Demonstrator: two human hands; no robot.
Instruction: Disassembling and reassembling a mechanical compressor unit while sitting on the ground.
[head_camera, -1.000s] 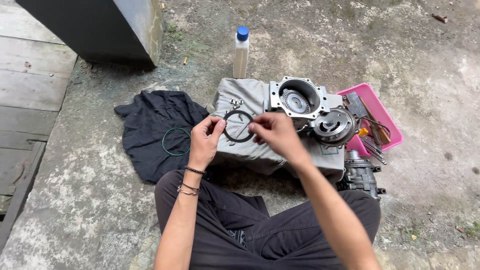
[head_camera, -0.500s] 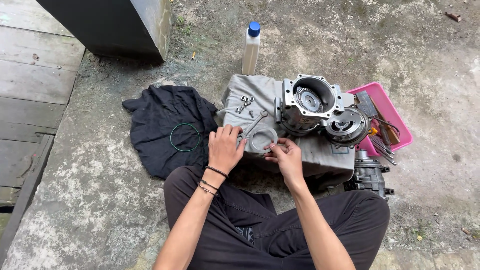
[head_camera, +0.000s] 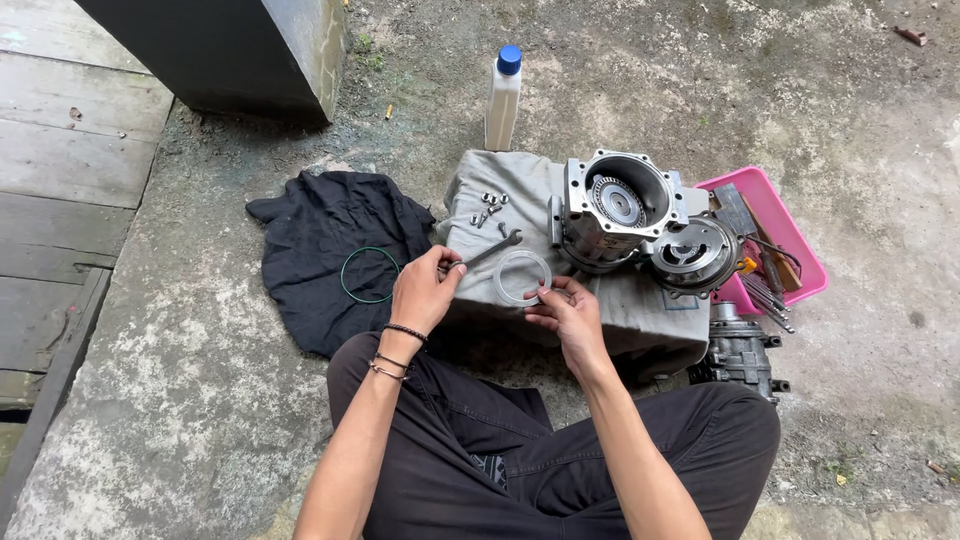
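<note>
I sit cross-legged on concrete facing a grey cloth spread on the ground. My right hand pinches the near edge of a thin pale ring that lies flat on the cloth. My left hand is left of the ring, thumb and forefinger pinched at the near end of a small wrench. A few loose bolts lie just beyond the wrench. A square metal housing with a round bore stands on the cloth, with a round metal cover to its right.
A black cloth with a green O-ring on it lies to the left. A white bottle with a blue cap stands behind. A pink tray of tools and another metal part are at the right. Wooden boards lie far left.
Both hands held the ring up in front of the housing a second ago. They have come down and nearer to me, and the ring now lies flat on the grey cloth.
</note>
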